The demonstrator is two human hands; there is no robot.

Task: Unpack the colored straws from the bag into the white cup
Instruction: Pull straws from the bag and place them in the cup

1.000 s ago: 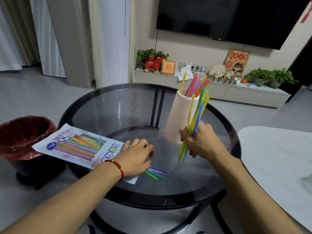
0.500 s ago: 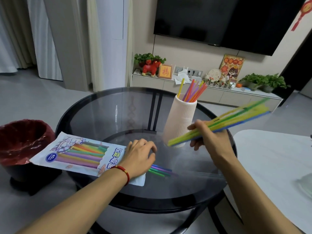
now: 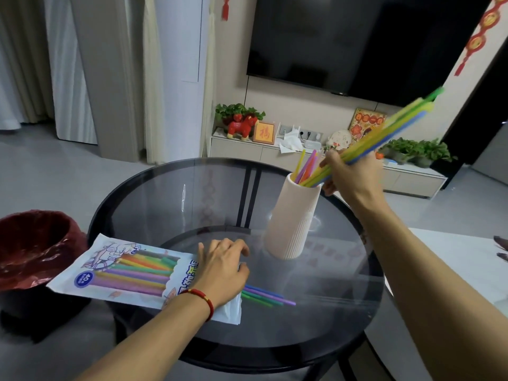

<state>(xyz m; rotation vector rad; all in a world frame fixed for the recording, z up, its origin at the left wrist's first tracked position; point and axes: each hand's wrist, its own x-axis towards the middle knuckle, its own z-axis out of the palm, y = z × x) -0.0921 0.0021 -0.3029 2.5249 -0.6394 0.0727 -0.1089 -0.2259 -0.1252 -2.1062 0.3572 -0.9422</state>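
The right hand (image 3: 349, 174) clamped a light, slippery straw bundle (image 3: 384, 133) near its lower end—tips at the white cup (image 3: 294, 221)—while the left hand (image 3: 220, 268), fingers loosely spread, pinned the bag (image 3: 123, 273) at seven o'clock.

On the table (image 3: 154, 193), the bag (image 3: 123, 273) lies left of the cup (image 3: 294, 224).

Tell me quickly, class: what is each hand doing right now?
Left hand: open, resting palm-down on the straw bag.
Right hand: closed around a bundle of straws, lower ends at the white cup.
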